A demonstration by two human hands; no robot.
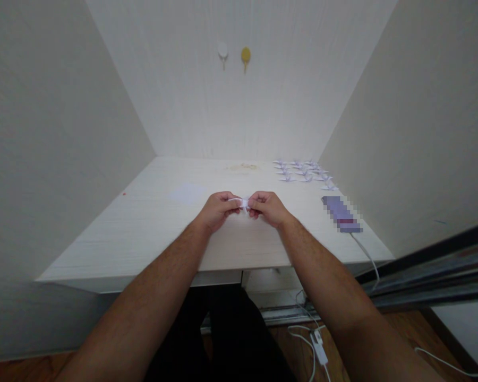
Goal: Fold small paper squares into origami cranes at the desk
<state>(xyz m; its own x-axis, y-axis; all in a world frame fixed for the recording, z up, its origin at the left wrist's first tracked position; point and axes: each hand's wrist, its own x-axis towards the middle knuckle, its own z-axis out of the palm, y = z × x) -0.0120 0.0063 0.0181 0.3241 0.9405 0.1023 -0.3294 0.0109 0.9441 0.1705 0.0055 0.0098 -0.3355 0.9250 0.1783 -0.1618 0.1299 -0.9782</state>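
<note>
Between both hands, just above the white table (143,233), is a small piece of folded white paper (244,203). My left hand (222,209) pinches its left side between thumb and fingers. On the other side, my right hand (266,207) grips it the same way. The fingers cover much of the paper, so its full shape cannot be made out. Several folded paper cranes (305,172) stand in rows at the table's back right. A pale stack or sheet of paper (187,192) lies flat to the left of my left hand.
A phone (340,214) with blurred-out screen lies near the right edge, its white cable (366,252) hanging off the table. Walls enclose the left, back and right. Two hooks (245,55) are on the back wall. A power strip (318,347) lies on the floor.
</note>
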